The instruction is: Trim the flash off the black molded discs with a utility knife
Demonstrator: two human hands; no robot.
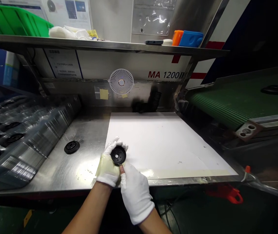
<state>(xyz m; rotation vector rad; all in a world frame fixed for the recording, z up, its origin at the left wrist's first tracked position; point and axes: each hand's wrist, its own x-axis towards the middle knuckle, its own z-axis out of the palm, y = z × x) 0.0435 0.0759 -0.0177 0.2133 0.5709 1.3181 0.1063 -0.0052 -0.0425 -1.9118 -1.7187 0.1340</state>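
Both my hands wear white gloves and sit at the near edge of a stainless steel table [85,165]. My left hand [107,165] grips a round black ribbed disc [118,155], probably rubber, with a central hole. Its fingers curl behind the disc's upper rim. My right hand [135,193] holds the disc's lower edge, with one bare fingertip poking through the glove. A second black disc [71,147] lies flat on the steel to the left, out of reach of neither hand's grip and untouched.
A white sheet [158,143] covers the table's right part. Stacked clear trays [31,136] holding black discs sit at left. A green conveyor belt [229,100] carrying a black disc runs at right. A steel shelf [105,45] spans overhead, with a small white fan [121,81] beneath it.
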